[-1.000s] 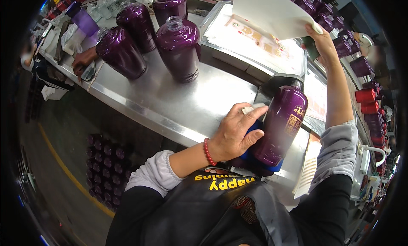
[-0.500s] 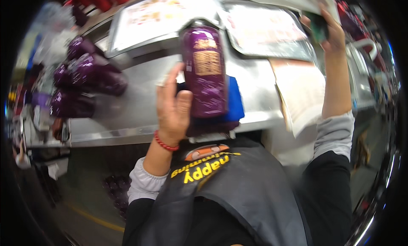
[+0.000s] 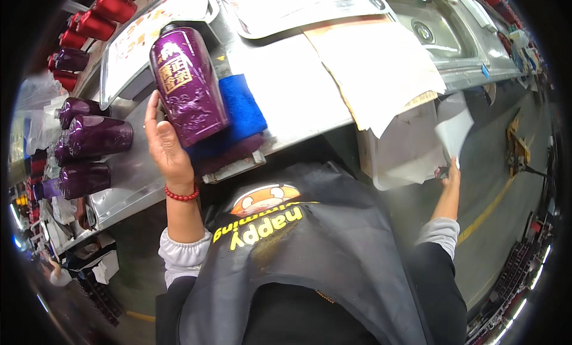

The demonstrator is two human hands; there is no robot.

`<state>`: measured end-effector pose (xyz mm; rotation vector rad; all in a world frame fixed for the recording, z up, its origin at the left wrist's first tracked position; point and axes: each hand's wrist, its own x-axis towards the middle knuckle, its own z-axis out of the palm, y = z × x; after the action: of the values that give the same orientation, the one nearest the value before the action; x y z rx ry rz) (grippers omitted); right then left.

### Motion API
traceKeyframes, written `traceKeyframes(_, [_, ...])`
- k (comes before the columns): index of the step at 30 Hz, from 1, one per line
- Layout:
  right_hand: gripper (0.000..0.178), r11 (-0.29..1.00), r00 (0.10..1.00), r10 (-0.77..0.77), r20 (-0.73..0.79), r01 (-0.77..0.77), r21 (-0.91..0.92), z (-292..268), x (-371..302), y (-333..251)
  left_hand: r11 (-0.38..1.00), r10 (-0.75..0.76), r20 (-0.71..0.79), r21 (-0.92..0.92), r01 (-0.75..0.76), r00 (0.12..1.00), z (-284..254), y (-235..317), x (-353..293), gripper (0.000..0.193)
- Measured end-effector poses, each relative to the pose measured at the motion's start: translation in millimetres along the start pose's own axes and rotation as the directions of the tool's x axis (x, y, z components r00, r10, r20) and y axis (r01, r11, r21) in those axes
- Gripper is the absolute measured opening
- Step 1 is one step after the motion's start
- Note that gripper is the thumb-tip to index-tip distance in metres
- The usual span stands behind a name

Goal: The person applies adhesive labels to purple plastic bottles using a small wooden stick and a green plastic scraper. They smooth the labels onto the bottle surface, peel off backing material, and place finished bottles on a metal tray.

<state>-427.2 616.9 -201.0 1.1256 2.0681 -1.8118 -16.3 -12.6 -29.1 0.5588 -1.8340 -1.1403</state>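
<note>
**Purple bottle (image 3: 189,86) lies beside a spread left hand (image 3: 170,145); right hand (image 3: 451,184) pinches a sheet**

The single gold-lettered bottle lies on its side over one blue cloth (image 3: 243,104) near the worktop (image 3: 286,101) edge, its neck pointing away from the person. The left hand is spread along its left side, thumb apart from the fingers; whether the skin touches the glass-like surface I cannot tell. If that hand leaves or bumps it, the rounded body could probably roll or slip on the soft cloth.

Well apart, off the worktop's front, the right hand pinches the narrowed end of one limp white sheet (image 3: 456,125). A small dark item at its fingers is too blurred to name. The sheet hangs just beside one pale bin (image 3: 396,157), so a careless swing might crease it on the rim.

Farther out: one pile of papers (image 3: 375,65), its count hidden, overhanging the edge and likely to slide if brushed; two shallow trays (image 3: 256,34); one sink (image 3: 444,42); three clearly visible other purple bottles (image 3: 98,136) at left, perhaps a fourth behind; and at least three red containers (image 3: 113,4) beyond.
</note>
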Motion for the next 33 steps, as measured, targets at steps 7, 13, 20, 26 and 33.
traceKeyframes(7, [0.038, -0.149, -0.061, -0.685, 0.726, 0.987, -0.057, 135.0, -245.8, -80.3, 0.998, 0.003, -0.031, 0.069, -0.001, 1.0, 5.6, 10.0, -4.1, 0.07])
traceKeyframes(13, [0.041, -0.46, -0.272, -0.487, 0.83, 0.887, 0.021, 190.6, -304.0, -71.1, 0.991, 0.03, -0.024, 0.128, -0.027, 0.999, 5.2, 5.6, -6.4, 0.071])
traceKeyframes(20, [0.034, -0.428, -0.325, -0.51, 0.797, 0.899, 0.092, 197.0, -309.7, -69.6, 0.99, 0.043, -0.044, 0.139, -0.037, 0.998, 2.9, 2.0, -10.3, 0.07])
traceKeyframes(26, [0.023, -0.486, -0.348, -0.531, 0.773, 0.872, 0.059, 198.9, -290.5, -58.2, 0.988, 0.068, -0.043, 0.14, -0.061, 0.997, 4.0, 5.4, -9.0, 0.06])
traceKeyframes(33, [0.035, -0.436, -0.354, -0.479, 0.803, 0.89, 0.132, 195.3, -315.1, -68.9, 0.978, 0.088, -0.068, 0.196, -0.073, 0.994, 4.2, 9.2, -12.2, 0.067])
